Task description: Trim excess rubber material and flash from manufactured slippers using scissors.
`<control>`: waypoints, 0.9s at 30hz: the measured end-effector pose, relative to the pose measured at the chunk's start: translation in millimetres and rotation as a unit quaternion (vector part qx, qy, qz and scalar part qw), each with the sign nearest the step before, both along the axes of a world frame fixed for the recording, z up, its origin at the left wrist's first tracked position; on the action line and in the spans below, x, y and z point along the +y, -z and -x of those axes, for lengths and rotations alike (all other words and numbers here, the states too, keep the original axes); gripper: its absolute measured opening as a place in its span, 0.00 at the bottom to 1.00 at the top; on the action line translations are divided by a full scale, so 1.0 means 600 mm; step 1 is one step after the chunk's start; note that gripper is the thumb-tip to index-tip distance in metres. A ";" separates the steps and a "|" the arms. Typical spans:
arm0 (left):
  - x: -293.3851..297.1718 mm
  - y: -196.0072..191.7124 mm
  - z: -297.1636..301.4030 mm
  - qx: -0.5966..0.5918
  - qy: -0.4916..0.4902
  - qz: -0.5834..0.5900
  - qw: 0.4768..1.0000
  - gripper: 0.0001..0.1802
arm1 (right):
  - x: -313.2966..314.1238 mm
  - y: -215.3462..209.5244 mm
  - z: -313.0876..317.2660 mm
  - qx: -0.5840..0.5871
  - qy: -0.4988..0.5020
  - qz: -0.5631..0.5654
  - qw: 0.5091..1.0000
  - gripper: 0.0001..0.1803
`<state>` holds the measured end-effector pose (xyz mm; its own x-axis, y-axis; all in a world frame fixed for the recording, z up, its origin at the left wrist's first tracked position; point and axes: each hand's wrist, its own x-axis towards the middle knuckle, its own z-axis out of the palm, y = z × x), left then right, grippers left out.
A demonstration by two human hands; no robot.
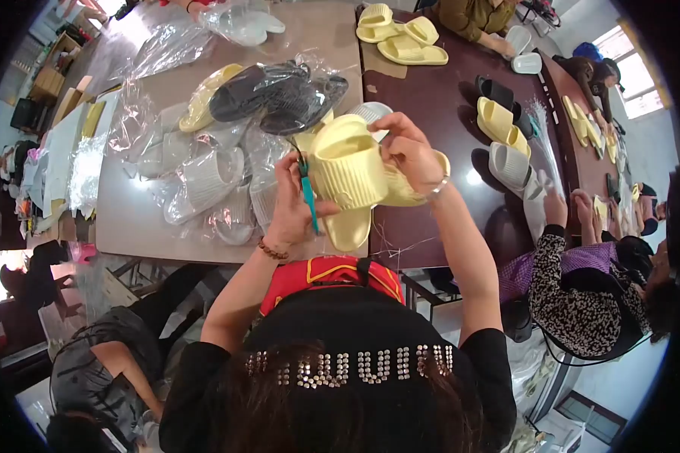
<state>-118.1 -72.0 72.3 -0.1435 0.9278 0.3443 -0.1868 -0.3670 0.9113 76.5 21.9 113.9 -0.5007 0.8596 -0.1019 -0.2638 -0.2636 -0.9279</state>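
Note:
A pale yellow slide slipper (pixel 347 177) with a ribbed strap is held up over the table's near edge, its sole toward the far side partly hidden by the strap. My left hand (pixel 293 208) is closed on its left side, the thumb lying across the strap. That same hand also keeps hold of a slim teal-handled snips (pixel 308 198) with a dark end. My right hand (pixel 412 155) is bent at the slipper's right edge, fingers closed against it; its fingertips are partly hidden. More yellow slippers (pixel 404 189) lie just beneath, and a grey one (pixel 370 113) is behind.
Grey, black and yellow slippers in clear plastic bags (pixel 204 177) pile up on the left. Across the dark red table (pixel 438 113) sit yellow pairs (pixel 412 49) and a row of grey, black and yellow slippers (pixel 506 166). Co-workers sit on the right (pixel 581 302) and far side.

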 end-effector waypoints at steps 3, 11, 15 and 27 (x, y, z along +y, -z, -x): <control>0.024 0.068 0.005 -0.031 -0.006 0.104 0.994 0.37 | 0.024 0.082 0.018 -0.193 0.020 -0.157 0.968 0.20; 0.074 0.090 0.080 -0.135 -0.001 0.191 0.972 0.32 | -0.059 0.134 -0.036 -0.392 0.303 -0.327 0.804 0.20; 0.090 0.046 0.064 -0.156 0.006 0.185 0.970 0.30 | -0.165 0.257 0.011 -0.285 0.338 -0.044 0.896 0.28; 0.112 0.012 0.088 -0.130 0.056 0.157 0.977 0.29 | -0.073 0.270 -0.067 -0.209 0.423 -0.096 0.877 0.29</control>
